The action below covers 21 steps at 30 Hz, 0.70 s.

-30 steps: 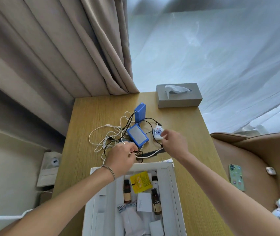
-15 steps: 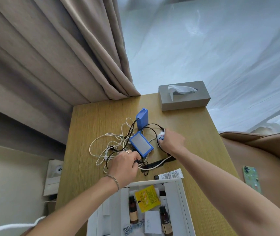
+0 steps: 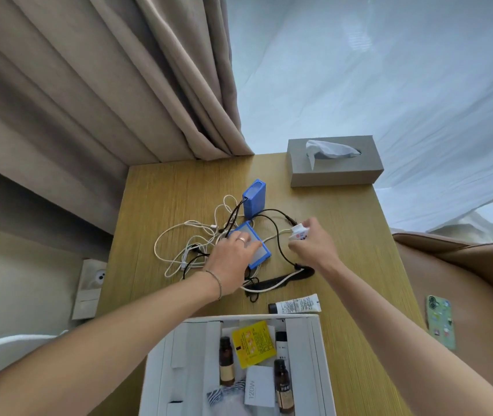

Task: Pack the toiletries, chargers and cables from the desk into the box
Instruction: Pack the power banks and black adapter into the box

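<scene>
- On the worktop (image 3: 161,187), mid-surface: one tangle of cables (image 3: 191,250), white and black, looped over each other and running into both chargers. Limp, light, prone to snagging; I judge it best gathered as a bundle near the plugs, not pulled by a single strand.
- Flat blue charger (image 3: 258,249): lies in the tangle. My left hand (image 3: 233,256) rests on it, fingers laid fairly straight across its face, pinning rather than gripping. Rigid, smooth-sided, probably the heaviest piece here; take it by the long edges.
- Upright blue charger (image 3: 254,198): stands just behind the flat one, a black lead entering its side. Stiff, likely to tip if the lead is tugged; grasp the body first.
- Small white plug (image 3: 298,232): pinched in the fingertips of my right hand (image 3: 314,247), raised slightly off the wood, cable trailing from it. Hard, light, easy to hold by the casing.
- Black comb (image 3: 275,282): flat, near the tangle, a white cable crossing it. Thin; lift from one end.
- White tube (image 3: 294,306): lies just beside the box's far wall. Soft, squeezable; hold by the cap end.
- White box (image 3: 314,355): at the near edge, open, already holding brown bottles (image 3: 226,363), a yellow sachet (image 3: 252,343) and a white card (image 3: 259,388). The glass-like bottles look fragile; I would lay chargers beside them.
</scene>
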Tool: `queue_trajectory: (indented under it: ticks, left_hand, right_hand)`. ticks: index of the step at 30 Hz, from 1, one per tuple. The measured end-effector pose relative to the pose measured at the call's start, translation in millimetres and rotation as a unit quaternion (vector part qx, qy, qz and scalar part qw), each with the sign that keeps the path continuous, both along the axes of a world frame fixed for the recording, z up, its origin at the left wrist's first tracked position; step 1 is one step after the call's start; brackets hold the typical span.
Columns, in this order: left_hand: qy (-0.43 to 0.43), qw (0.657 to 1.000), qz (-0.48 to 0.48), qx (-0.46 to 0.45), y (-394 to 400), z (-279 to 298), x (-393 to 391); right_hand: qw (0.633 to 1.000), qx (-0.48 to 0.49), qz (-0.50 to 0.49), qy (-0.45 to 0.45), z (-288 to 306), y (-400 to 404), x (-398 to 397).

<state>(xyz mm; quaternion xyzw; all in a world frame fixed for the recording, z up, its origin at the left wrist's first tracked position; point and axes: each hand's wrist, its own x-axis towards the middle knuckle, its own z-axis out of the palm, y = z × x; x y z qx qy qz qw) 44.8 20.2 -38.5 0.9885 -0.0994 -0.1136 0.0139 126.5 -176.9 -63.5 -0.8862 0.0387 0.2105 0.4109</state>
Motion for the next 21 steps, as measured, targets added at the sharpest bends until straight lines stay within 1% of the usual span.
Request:
queue_trajectory:
  ticks: [3,5,11,18,21]
  left_hand:
    - [0.027,0.993,-0.064,0.093,-0.5,-12.1,16.9]
    - [0.029,0.985,-0.100,0.136,-2.3,-18.9,24.9]
    - [0.040,0.957,-0.191,0.213,-11.3,-23.2,40.4]
    - [0.071,0.935,-0.210,0.276,-14.1,-19.4,60.2]
    - [0.080,0.928,-0.228,0.285,-13.4,-17.3,67.7]
  right_hand:
    - [0.994,0.097,-0.026,0.033,15.7,-7.3,-13.3]
    - [0.989,0.133,-0.023,0.059,24.8,-12.2,-20.7]
    - [0.979,0.171,-0.024,0.107,46.7,-25.6,-36.0]
    - [0.975,0.189,-0.038,0.114,61.2,-28.7,-53.3]
    - [0.975,0.191,-0.042,0.110,64.4,-29.1,-60.1]
